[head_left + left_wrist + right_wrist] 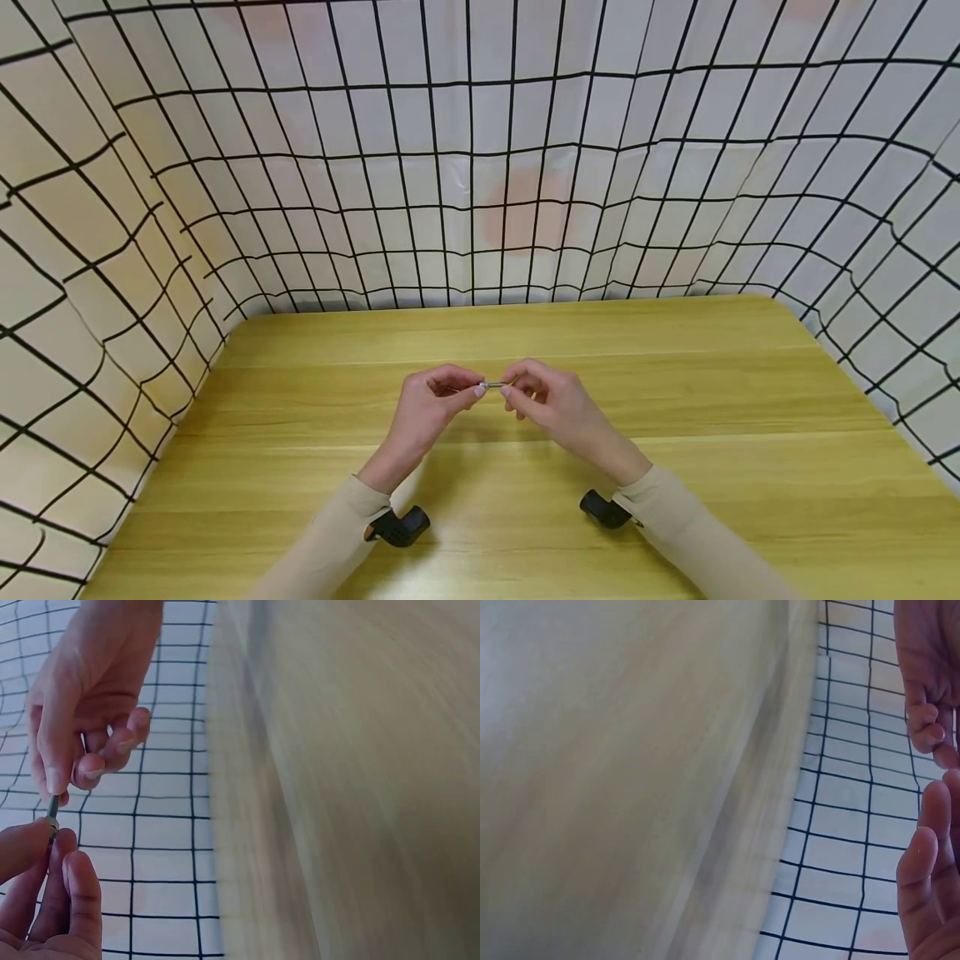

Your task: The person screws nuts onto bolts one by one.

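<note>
Both hands meet in the air over the middle of the table, at the two ends of a thin metal bolt-like rod [493,384]. My left hand [431,408] pinches its left end between thumb and fingertips. At the other end, my right hand [551,404] pinches it with thumb and index finger, the remaining fingers curled. A wider, rounded metal part [52,823] shows on the rod by the left fingertips in the left wrist view; whether it is a nut or a head, I cannot tell. In the right wrist view the rod is out of sight.
Beneath the hands lies a wood-grain table [480,533]. White sheeting with a black grid net [480,179] stands behind it and along both sides. A black wrist camera [401,527] sits on the left cuff, another wrist camera [604,509] on the right.
</note>
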`<state>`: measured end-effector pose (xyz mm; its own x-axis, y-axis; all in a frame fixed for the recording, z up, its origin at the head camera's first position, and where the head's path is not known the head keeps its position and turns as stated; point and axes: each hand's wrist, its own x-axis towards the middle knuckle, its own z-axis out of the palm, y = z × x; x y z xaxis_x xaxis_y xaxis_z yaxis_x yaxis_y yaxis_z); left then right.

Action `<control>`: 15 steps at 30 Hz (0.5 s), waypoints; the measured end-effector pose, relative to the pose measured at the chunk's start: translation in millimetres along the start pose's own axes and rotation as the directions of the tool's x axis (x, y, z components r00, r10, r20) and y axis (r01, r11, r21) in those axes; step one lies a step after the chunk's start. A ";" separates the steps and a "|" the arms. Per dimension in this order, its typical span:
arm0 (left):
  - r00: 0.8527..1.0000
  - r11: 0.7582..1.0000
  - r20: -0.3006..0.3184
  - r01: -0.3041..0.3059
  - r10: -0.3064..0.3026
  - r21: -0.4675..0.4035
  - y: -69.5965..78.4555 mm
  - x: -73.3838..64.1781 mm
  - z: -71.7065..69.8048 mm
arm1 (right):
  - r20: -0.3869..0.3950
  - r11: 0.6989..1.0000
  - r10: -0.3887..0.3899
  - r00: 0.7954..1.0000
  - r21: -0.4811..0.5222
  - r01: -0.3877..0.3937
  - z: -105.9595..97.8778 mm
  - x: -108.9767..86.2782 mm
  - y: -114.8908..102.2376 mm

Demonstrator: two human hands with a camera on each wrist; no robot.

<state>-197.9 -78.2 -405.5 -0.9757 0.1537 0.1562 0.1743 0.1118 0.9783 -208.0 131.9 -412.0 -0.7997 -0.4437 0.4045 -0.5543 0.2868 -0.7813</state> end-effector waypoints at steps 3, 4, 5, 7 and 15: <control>1.000 1.000 0.021 -0.006 0.005 0.024 -0.8 2.3 -1.5 | 0.021 0.997 0.066 0.998 0.045 -0.066 -0.7 1.3 2.1; 1.000 1.000 0.027 -0.006 0.005 0.030 -1.5 3.3 -1.8 | 0.027 0.995 0.088 0.996 0.053 -0.089 -1.0 1.6 3.0; 0.999 0.999 0.033 -0.004 0.003 0.036 -2.3 4.2 -2.0 | 0.032 0.992 0.111 0.993 0.062 -0.113 -1.2 1.8 4.2; 0.999 0.999 0.042 -0.001 0.000 0.047 -4.5 5.8 -2.5 | 0.044 0.985 0.153 0.987 0.072 -0.156 -1.4 1.9 6.4; 0.995 0.989 0.096 -0.018 0.004 0.148 -17.6 14.4 -3.1 | 0.089 0.953 0.268 0.959 0.120 -0.277 1.0 0.4 17.9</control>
<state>-215.4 -81.0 -420.1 -0.9577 0.2480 0.1459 0.2094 0.2533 0.9445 -218.0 136.0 -426.2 -0.8949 -0.4248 0.1364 -0.2791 0.2944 -0.9140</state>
